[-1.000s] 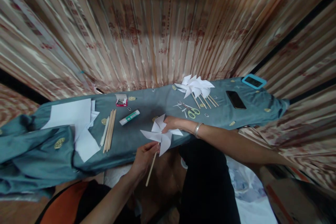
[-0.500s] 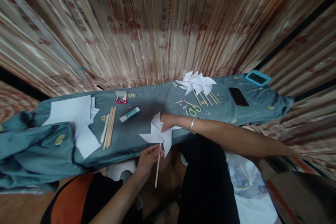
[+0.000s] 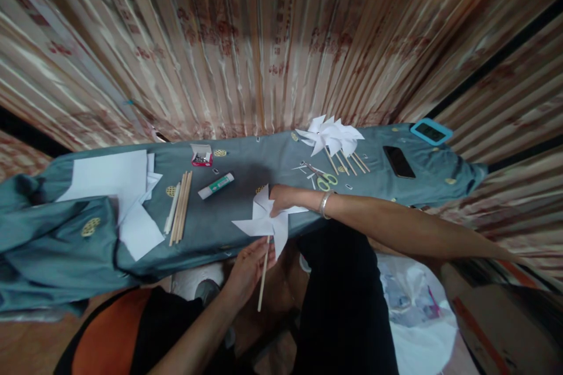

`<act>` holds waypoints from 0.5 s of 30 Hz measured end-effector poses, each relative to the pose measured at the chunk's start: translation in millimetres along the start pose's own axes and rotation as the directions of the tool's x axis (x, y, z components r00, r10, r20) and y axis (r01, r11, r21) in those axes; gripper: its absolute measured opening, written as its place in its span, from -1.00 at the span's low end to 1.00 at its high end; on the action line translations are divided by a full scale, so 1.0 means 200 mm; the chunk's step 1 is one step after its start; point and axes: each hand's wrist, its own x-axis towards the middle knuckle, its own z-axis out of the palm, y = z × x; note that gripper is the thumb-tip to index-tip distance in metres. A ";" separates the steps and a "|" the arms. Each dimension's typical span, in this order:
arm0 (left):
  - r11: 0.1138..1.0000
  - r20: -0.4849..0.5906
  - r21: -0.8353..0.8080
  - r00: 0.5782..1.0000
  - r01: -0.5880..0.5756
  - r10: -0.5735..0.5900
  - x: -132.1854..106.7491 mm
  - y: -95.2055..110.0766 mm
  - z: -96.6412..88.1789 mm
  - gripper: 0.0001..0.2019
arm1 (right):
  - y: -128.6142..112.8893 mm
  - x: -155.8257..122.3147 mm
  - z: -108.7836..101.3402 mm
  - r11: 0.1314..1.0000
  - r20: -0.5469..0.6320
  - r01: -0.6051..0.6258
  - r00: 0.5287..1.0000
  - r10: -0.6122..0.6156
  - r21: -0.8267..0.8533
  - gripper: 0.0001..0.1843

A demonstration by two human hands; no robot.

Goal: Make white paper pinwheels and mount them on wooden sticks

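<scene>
A white paper pinwheel (image 3: pixel 261 227) on a thin wooden stick (image 3: pixel 263 284) is between my hands at the table's front edge. My left hand (image 3: pixel 251 263) has its fingers closed round the stick, just under the paper blades. From the right, my right hand (image 3: pixel 282 198) reaches over the pinwheel, its fingers closed on the middle of the blades. The fingertips and whatever they pinch there are partly hidden. Beyond my right hand lie green-handled scissors (image 3: pixel 326 180) among small paper scraps.
Finished-looking pinwheels (image 3: pixel 332 136) lie at the back right, beside a black phone (image 3: pixel 398 162) and a blue-framed device (image 3: pixel 431 131). To the left are a glue stick (image 3: pixel 216 186), a small red box (image 3: pixel 202 156) of metal pieces, wooden sticks (image 3: pixel 180 208), a white pen (image 3: pixel 173 209) and paper sheets (image 3: pixel 109 171).
My left hand's fingers have opened out slightly behind the stick. My right hand stays at the pinwheel's middle. The camera view has shifted a little.
</scene>
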 end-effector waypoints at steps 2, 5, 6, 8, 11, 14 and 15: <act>1.000 0.006 -0.019 1.000 0.008 -0.008 0.01 0.00 0.00 -0.84 | 0.00 0.00 0.00 1.000 0.008 -0.025 1.000 0.025 0.007 -0.60; 0.999 0.022 -0.043 0.999 0.028 -0.027 0.02 0.00 0.00 -0.89 | 0.00 0.00 0.01 0.998 0.009 -0.059 0.998 0.058 0.019 -0.61; 0.998 0.023 -0.047 0.999 0.033 -0.032 0.02 0.01 -0.01 -0.89 | 0.00 0.00 0.01 0.997 0.007 -0.067 0.998 0.067 0.028 -0.63; 0.998 0.020 -0.047 0.999 0.038 -0.037 0.03 0.01 -0.01 -0.86 | 0.01 -0.01 0.01 0.996 -0.001 -0.076 0.997 0.076 0.052 -0.66; 0.998 0.020 -0.042 0.999 0.041 -0.040 0.03 0.00 -0.01 -0.81 | 0.01 -0.03 0.02 0.994 -0.018 -0.072 0.997 0.074 0.087 -0.69; 0.999 0.051 -0.035 0.998 0.025 -0.024 0.03 0.00 -0.01 -0.77 | 0.01 -0.05 0.03 0.992 -0.034 -0.065 0.997 0.069 0.110 -0.70; 0.999 0.068 -0.032 0.998 0.014 -0.012 0.03 0.00 -0.01 -0.75 | 0.01 -0.05 0.03 0.991 -0.041 -0.066 0.997 0.072 0.114 -0.71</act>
